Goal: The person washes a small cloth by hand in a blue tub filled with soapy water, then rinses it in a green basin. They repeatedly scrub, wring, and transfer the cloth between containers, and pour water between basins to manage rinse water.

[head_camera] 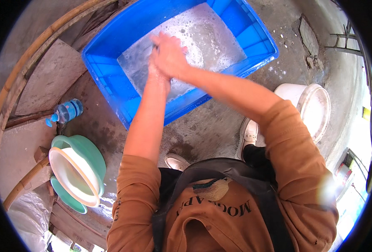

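Note:
A large blue plastic tub point(107, 85) stands before me, holding cloudy, sudsy water point(208, 41). Over its left part my two hands press together. My right hand point(170, 56) lies on top, across my left hand point(157, 66), and blur softens its outline. Most of the left hand is hidden beneath the right. Something small and dark shows between them, too unclear to name. The brown sleeves are pushed up to the elbows.
A pump bottle point(68, 111) lies on the concrete floor at the left, near green point(97, 157) and white basins point(74, 173). Right of the tub is a white bucket point(315, 110). My shoes point(250, 130) are below the tub. A bamboo pole point(25, 60) curves along the left.

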`<state>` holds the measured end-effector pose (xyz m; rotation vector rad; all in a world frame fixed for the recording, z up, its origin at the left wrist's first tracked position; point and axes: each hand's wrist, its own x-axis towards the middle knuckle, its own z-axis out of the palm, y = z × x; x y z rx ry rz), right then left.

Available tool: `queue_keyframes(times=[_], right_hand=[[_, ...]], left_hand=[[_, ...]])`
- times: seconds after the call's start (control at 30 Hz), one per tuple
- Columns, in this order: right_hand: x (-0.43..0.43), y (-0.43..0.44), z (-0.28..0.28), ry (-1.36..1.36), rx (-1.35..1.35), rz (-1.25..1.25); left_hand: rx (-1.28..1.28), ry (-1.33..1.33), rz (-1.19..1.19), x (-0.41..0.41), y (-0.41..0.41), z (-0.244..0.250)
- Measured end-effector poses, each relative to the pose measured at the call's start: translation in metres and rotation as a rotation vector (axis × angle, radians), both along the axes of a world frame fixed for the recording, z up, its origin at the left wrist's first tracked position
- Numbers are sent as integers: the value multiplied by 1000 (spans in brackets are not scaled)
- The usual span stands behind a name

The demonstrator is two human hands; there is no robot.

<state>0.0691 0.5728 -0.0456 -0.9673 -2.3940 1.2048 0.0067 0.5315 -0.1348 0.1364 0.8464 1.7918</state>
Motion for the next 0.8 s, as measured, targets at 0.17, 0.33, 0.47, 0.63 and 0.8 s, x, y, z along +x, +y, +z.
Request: queue_keyframes(times=[0.17, 0.33, 0.47, 0.63, 0.8], right_hand=[[8, -17, -41, 108, 314, 134], [-5, 129, -109, -55, 61, 87], [14, 209, -128, -19, -79, -30], [36, 205, -127, 43, 416, -158], [24, 99, -134, -747, 36, 475]], left_hand=[[-147, -38, -4, 17, 1, 30], [-539, 141, -142, 2, 3, 37], [-718, 154, -20, -45, 2, -1], [-708, -338, 360, -58, -9, -39], [-826, -644, 258, -39, -4, -58]])
